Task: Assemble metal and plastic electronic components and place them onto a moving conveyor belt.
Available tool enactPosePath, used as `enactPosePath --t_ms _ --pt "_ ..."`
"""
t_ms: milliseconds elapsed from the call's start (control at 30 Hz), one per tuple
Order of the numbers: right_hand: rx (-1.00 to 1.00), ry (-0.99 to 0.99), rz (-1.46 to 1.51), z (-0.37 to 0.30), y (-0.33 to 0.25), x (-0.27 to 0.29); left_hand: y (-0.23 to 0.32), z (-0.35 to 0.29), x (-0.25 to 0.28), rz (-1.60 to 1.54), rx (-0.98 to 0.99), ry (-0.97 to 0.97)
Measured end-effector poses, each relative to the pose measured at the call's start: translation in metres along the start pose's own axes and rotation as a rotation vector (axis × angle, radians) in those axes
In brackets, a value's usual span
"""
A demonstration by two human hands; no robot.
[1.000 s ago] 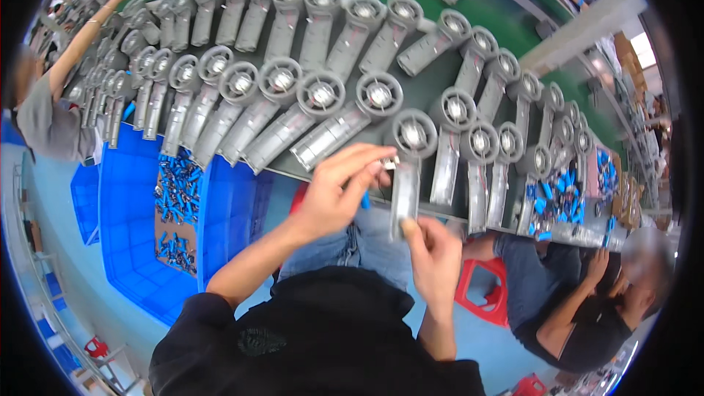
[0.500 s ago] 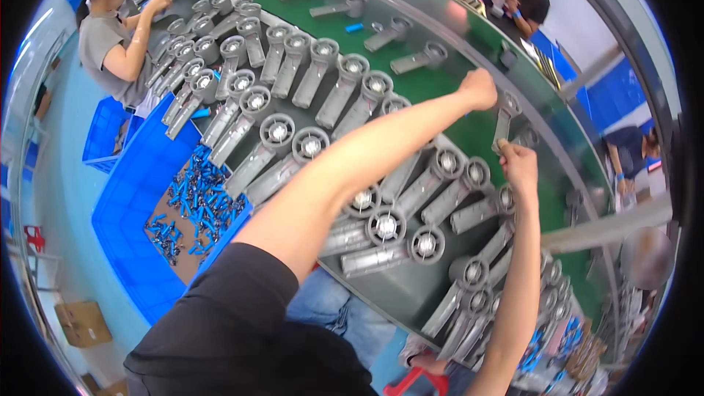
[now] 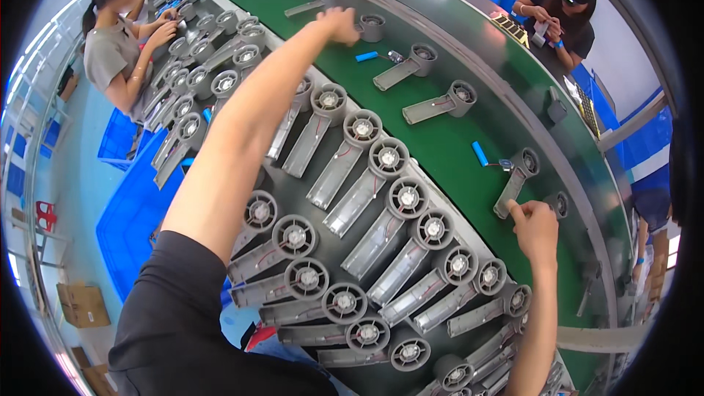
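My right hand [image 3: 536, 229] pinches the lower end of a grey handheld-fan housing [image 3: 516, 182] on the green belt. The ring-shaped head of that housing points away from me. Beside it lie a blue battery [image 3: 479, 153] and a small wired circuit board [image 3: 506, 165]. My left hand [image 3: 339, 26] reaches far across the belt, its fingers bent down beside another grey fan housing [image 3: 372, 28]. Its fingertips and that housing's handle are hidden, so a grip does not show. Just below this hand lies a second blue battery [image 3: 367, 56].
Rows of grey fan housings [image 3: 362, 127] cover the table on my side. The green belt [image 3: 440, 150] carries several more. A blue bin [image 3: 121, 231] stands at left. Co-workers [image 3: 121, 44] sit at far left and across the belt [image 3: 561, 18].
My left hand has swung leftward along the belt, away from the right-hand housing. My right hand stays at that housing's handle end. The view has shifted, and the battery beside that housing now shows.
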State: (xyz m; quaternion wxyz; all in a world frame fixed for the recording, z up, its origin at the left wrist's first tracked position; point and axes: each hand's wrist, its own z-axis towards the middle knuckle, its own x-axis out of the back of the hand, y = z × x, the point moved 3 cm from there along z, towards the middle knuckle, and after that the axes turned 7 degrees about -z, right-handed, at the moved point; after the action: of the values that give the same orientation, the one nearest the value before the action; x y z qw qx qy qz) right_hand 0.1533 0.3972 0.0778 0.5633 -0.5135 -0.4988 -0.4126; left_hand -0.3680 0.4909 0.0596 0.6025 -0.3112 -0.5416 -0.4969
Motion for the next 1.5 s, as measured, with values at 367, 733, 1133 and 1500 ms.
enactPosePath --t_ms 367,733,1133,1500 --pt "-0.045 -0.101 0.132 -0.004 -0.031 0.036 -0.113 0.06 -0.019 0.026 0.262 0.257" --pt "0.002 -0.564 0.897 0.048 -0.114 -0.013 -0.18 0.071 -0.016 -0.002 0.26 0.16" --pt "-0.02 -0.381 1.19 0.082 -0.208 -0.084 -0.09 -0.048 0.075 -0.386 0.105 0.494" --pt "0.409 -0.075 0.991 -0.175 -0.162 0.217 -0.029 -0.277 0.332 -0.142 -0.711 1.083"
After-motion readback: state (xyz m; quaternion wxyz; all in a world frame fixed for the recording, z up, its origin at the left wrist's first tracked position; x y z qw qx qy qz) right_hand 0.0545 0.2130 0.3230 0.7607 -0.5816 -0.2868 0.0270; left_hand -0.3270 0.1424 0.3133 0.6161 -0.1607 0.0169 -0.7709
